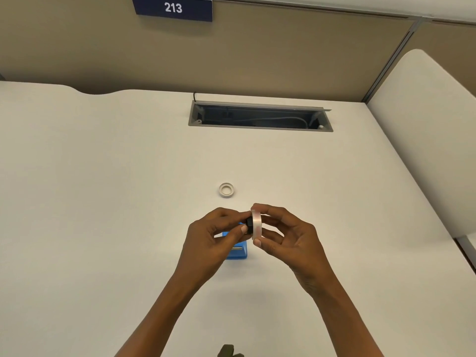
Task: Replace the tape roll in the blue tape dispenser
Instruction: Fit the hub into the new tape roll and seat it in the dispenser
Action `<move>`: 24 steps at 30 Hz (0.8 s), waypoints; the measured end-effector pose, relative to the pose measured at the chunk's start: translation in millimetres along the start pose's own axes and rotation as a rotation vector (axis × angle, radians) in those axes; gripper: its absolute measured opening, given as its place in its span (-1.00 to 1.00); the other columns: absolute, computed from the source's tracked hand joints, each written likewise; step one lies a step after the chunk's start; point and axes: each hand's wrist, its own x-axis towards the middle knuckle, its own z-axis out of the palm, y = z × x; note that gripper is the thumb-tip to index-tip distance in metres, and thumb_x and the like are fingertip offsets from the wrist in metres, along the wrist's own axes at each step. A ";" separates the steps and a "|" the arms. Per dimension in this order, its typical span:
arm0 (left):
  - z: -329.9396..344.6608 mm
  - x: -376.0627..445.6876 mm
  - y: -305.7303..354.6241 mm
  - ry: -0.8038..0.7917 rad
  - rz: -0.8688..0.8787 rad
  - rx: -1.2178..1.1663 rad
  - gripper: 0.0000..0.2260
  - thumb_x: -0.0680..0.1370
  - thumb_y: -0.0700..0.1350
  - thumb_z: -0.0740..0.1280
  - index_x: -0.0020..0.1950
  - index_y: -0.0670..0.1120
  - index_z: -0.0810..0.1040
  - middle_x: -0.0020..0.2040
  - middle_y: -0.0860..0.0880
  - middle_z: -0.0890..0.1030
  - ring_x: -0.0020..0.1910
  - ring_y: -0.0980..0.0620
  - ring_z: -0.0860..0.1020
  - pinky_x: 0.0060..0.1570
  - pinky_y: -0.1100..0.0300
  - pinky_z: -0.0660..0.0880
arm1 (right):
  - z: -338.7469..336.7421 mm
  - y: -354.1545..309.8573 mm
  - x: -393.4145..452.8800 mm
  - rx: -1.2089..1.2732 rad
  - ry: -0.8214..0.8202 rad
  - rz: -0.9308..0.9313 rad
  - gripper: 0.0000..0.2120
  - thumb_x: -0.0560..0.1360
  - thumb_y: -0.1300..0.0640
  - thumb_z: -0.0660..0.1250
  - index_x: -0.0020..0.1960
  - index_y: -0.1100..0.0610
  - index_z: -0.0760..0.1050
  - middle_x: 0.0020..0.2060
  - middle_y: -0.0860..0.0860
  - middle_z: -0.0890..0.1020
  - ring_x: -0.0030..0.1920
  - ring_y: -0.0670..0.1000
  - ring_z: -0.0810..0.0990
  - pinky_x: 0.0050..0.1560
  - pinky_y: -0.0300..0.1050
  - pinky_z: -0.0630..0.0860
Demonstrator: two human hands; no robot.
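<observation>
Fitting hub point(249, 225) into new roll point(256, 224): left hand point(209, 237) pinches hub, right hand point(284, 235) grips roll. Next: seat both in dispenser point(237, 249); empty core point(226, 189) lies far.

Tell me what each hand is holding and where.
Right hand pinches the tape roll by its outer rim. Left hand holds the black hub at the roll's centre.

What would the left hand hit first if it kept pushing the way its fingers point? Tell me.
The left hand points right, at the tape roll held by the right hand. The black hub it pinches probably meets the roll's centre first; depth is unclear.
</observation>
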 end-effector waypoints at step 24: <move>-2.0 -7.8 2.1 0.062 -0.072 -0.163 -0.84 0.42 -0.21 0.43 -0.03 -0.02 0.65 -0.13 0.05 0.71 -0.14 0.06 0.68 -0.17 0.36 0.55 | 2.5 -6.3 3.4 -0.122 0.053 0.030 -0.55 0.25 0.25 0.56 0.11 0.02 0.62 -0.03 -0.02 0.72 -0.02 0.02 0.67 -0.05 -0.20 0.58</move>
